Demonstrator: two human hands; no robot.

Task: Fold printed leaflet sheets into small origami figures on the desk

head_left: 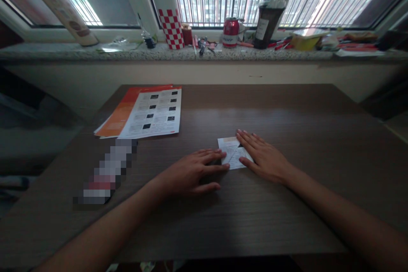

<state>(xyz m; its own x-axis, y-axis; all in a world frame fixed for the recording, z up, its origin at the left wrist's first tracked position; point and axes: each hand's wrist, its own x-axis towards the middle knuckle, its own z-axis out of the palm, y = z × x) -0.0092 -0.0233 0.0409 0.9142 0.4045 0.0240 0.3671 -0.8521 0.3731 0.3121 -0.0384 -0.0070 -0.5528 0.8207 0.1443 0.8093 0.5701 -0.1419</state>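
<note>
A small folded piece of white paper (232, 151) lies on the dark wooden table (287, 110), a little right of centre. My left hand (191, 173) lies flat beside it, fingers stretched out, its fingertips touching the paper's left edge. On the paper's right part rests my right hand (263, 157), fingers straight and together, pressing it down. Neither hand grips anything.
Printed orange and white leaflets (149, 112) lie at the table's back left, a blurred-out object (106, 172) in front of them. The stone windowsill (95, 53) behind holds a checkered bottle (168, 17), a red can (230, 32), a dark cup (266, 25), pens and clutter.
</note>
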